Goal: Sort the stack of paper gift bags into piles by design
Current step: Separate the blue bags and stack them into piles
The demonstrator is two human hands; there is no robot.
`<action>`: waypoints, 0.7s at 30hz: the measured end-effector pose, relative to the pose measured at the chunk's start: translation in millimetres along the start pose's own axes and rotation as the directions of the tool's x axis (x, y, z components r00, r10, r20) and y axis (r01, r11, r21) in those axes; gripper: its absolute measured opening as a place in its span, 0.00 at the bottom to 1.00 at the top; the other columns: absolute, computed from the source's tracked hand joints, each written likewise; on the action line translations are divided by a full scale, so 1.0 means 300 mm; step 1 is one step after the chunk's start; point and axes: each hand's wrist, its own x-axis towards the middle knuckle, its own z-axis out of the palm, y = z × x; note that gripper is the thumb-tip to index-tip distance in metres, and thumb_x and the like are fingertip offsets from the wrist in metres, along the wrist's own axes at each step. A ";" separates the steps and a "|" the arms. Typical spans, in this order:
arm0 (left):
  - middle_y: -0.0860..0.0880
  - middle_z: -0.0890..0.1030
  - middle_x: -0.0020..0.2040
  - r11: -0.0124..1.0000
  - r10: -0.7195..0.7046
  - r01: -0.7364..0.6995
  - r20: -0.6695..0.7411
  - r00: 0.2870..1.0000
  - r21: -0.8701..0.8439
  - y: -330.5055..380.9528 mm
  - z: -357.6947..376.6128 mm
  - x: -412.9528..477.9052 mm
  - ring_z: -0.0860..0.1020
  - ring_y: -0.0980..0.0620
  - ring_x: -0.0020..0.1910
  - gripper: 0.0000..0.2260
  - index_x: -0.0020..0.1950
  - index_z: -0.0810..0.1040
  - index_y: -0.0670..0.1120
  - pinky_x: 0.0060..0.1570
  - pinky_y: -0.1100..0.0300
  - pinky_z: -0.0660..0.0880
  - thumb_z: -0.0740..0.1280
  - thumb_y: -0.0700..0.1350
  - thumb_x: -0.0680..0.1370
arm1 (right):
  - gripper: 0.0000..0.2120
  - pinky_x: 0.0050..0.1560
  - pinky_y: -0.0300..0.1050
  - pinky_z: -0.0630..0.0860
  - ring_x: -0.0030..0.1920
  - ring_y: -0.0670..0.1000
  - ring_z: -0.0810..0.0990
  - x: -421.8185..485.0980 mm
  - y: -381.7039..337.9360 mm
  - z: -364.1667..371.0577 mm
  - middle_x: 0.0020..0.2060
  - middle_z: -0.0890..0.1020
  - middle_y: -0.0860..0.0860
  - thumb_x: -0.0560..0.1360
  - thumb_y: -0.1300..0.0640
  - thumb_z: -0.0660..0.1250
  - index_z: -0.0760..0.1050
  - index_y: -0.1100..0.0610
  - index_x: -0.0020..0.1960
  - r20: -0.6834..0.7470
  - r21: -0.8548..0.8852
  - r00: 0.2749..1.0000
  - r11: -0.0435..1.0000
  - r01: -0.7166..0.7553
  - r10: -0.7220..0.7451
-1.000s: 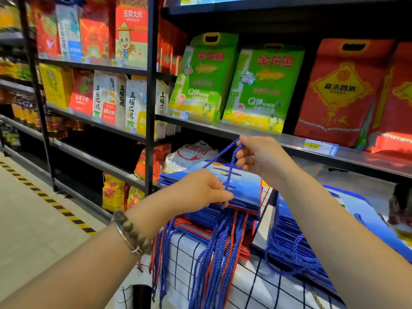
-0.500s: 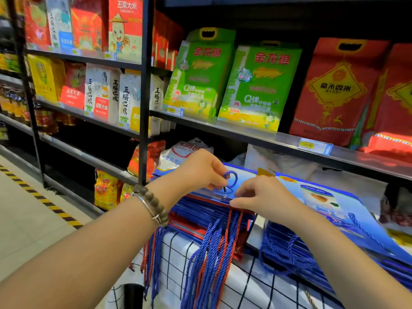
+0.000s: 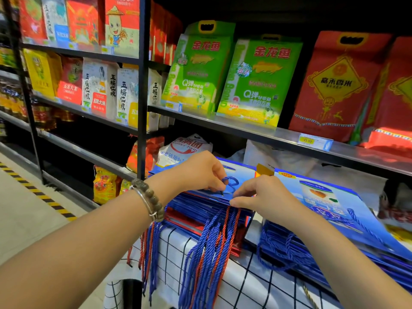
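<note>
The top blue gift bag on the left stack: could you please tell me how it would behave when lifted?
The top blue gift bag lies flat, so it is probably light and may flex. Its glossy face might slide off the stack. Its rope handle, pinched by the left hand, looks limp, like the cords hanging below, and should dangle.

Shelf edge [image 3: 245,131] low over bag stack [image 3: 191,208]; hanging cords [image 3: 207,253] crowd front; aisle floor [image 3: 26,219] open left.
</note>
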 end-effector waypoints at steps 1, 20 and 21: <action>0.57 0.76 0.21 1.000 0.004 -0.004 0.007 1.000 -0.010 -0.003 0.003 -0.001 0.72 0.65 0.20 0.04 0.44 0.79 0.39 0.24 0.74 0.66 0.72 0.34 0.72 | 0.05 0.50 0.47 0.76 0.43 0.45 0.79 0.000 0.002 0.002 0.39 0.82 0.44 0.70 0.48 0.72 0.82 0.49 0.41 0.001 -0.003 1.000 1.000 -0.003 0.003; 0.47 0.80 0.49 0.661 0.319 -0.382 0.219 0.922 0.646 0.004 0.012 -0.024 0.72 0.49 0.46 0.11 0.58 0.77 0.52 0.36 0.59 0.59 0.61 0.42 0.79 | 0.11 0.44 0.48 0.72 0.44 0.52 0.75 0.031 0.017 0.018 0.41 0.80 0.51 0.78 0.54 0.59 0.78 0.56 0.44 -0.148 -0.167 0.988 0.984 -0.055 0.031; 0.47 0.80 0.51 0.635 0.326 -0.391 0.227 0.918 0.667 0.005 0.014 -0.022 0.73 0.48 0.48 0.12 0.59 0.77 0.53 0.38 0.59 0.61 0.61 0.42 0.79 | 0.11 0.46 0.48 0.73 0.45 0.52 0.75 0.032 0.021 0.017 0.42 0.81 0.51 0.78 0.54 0.60 0.79 0.56 0.45 -0.141 -0.138 0.989 0.989 -0.059 0.039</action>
